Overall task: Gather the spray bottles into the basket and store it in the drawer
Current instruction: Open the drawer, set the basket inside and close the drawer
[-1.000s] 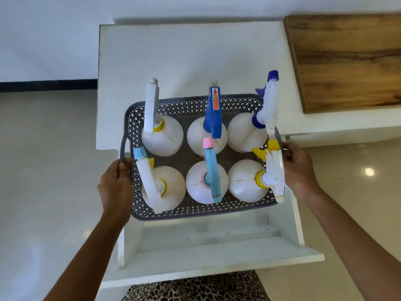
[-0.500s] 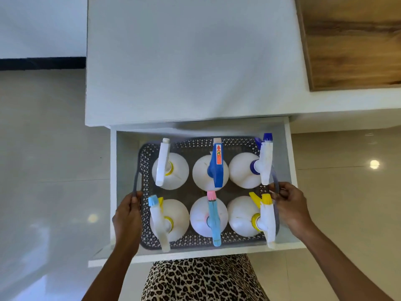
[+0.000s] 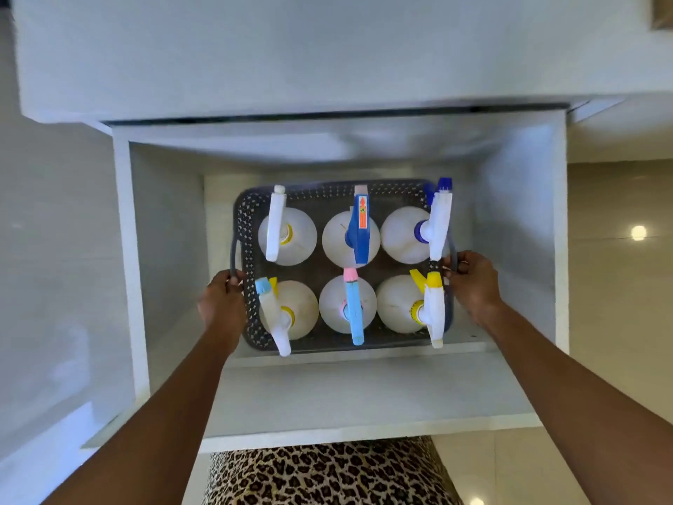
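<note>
A dark grey perforated basket (image 3: 247, 227) sits low inside the open white drawer (image 3: 524, 220). It holds several white spray bottles in two rows; one has a blue trigger head (image 3: 359, 233), another a light blue one (image 3: 354, 311). My left hand (image 3: 222, 304) grips the basket's left handle. My right hand (image 3: 473, 282) grips the right handle. Whether the basket rests on the drawer floor I cannot tell.
The white cabinet top (image 3: 327, 49) overhangs the back of the drawer. The drawer's front panel (image 3: 364, 406) lies between me and the basket. Glossy tiled floor (image 3: 619, 286) lies on both sides. Leopard-print clothing (image 3: 327, 475) shows at the bottom.
The basket has gone from above the cabinet top down into the open drawer, carried by both hands. The view has moved closer and lower.
</note>
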Demonstrator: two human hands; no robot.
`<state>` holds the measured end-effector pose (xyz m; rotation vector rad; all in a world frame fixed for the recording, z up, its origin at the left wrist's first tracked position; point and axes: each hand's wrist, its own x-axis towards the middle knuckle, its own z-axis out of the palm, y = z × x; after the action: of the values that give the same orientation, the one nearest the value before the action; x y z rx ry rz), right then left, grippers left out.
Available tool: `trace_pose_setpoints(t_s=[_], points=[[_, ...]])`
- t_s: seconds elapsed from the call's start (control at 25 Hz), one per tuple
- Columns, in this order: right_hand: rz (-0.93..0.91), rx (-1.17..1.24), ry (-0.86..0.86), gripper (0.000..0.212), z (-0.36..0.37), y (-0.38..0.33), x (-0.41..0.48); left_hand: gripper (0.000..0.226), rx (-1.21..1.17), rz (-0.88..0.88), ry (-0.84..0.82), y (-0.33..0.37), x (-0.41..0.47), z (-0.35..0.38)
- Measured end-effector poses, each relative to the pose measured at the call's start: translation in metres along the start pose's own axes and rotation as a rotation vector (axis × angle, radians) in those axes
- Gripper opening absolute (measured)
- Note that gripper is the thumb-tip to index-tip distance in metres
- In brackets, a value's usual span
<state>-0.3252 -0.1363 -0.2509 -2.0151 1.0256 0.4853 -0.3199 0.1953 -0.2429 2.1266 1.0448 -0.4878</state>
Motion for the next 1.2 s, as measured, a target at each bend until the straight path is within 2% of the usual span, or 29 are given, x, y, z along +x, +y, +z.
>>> trace_pose_setpoints(t_s=[0.6, 0.88, 0.96, 1.12, 1.2], points=[[0.033, -0.070, 0.076, 0.019, 0.029, 0.003, 0.017, 0.029, 0.014, -0.041, -0.128, -0.009, 0.031, 0.008], [-0.007, 0.014, 0.112, 0.041, 0.016, -0.002, -0.060, 0.032, 0.079, -0.240, -0.078, -0.019, -0.032, -0.027], [-0.137, -0.031, 0.094, 0.042, 0.014, -0.001, -0.096, 0.028, 0.055, -0.133, -0.097, -0.023, -0.067, -0.038], [-0.551, -0.251, 0.101, 0.042, 0.017, 0.012, -0.166, 0.023, 0.050, 0.293, -0.055, -0.035, -0.137, -0.051], [-0.696, -0.378, 0.145, 0.044, 0.021, 0.025, -0.194, 0.027, 0.102, 0.483, -0.043, -0.046, -0.162, -0.052]])
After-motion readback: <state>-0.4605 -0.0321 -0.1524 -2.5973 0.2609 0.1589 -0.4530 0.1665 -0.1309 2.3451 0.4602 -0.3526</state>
